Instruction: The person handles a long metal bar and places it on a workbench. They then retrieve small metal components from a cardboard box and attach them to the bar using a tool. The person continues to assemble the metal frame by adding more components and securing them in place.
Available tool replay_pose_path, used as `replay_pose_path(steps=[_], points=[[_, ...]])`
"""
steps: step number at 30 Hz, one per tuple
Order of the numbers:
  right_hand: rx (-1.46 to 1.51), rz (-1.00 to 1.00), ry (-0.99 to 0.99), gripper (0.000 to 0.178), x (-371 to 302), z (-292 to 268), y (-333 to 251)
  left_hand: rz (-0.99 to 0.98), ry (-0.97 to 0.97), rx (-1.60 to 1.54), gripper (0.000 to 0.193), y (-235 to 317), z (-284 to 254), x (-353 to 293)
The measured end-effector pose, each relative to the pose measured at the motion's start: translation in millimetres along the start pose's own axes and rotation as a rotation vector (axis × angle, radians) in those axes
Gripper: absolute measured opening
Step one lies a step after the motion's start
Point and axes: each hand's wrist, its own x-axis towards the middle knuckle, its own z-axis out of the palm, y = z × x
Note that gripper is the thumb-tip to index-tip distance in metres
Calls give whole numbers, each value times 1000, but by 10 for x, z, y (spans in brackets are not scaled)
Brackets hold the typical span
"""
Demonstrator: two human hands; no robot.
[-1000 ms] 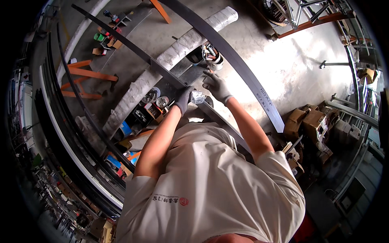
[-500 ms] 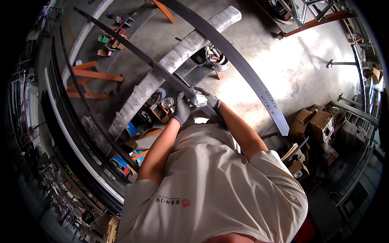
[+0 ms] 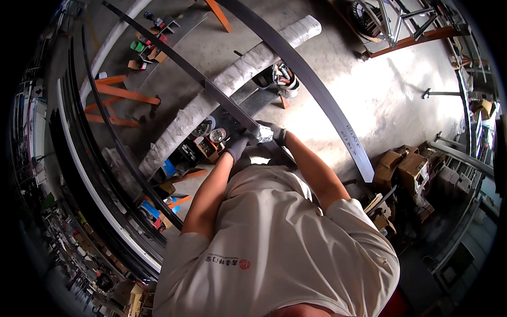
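Note:
A long dark grey metal profile [image 3: 179,61] slants from the far left over the padded beam toward my body. At its near end is a shiny silver piece [image 3: 265,134], foil-like or bare metal; I cannot tell which. My left hand [image 3: 239,147], in a grey glove, closes on the profile's near end from the left, its fingertips partly hidden beneath. On the other side my right hand [image 3: 278,134], also gloved, grips the same end beside the silver piece. A second, wider grey profile [image 3: 311,79] lies across the beam to the right, with handwriting near its end.
The white-wrapped support beam [image 3: 243,68] crosses ahead of me. Under it stand a bucket of tubes [image 3: 288,84], an open tin [image 3: 217,135] and small boxes. Orange trestle legs [image 3: 119,94] and long dark profiles [image 3: 100,174] are at the left; cardboard boxes [image 3: 414,169] sit at the right.
My left hand has dropped lower, toward my body, and its raised thumb no longer shows. The silver piece has turned and shifted slightly right. The view has moved a little.

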Motion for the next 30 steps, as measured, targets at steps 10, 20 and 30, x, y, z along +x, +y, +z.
replay_pose_path(steps=[10,20,30], points=[[-1222,-613,-219,82,-276,588,-1601,240,-217,-217,43,410,-307,-560],[-1206,-307,-213,59,-203,531,-1869,121,-154,-566,33,832,-267,70],[-944,-132,-124,43,-274,-741,-822,97,-73,-435,35,1134,-83,110]])
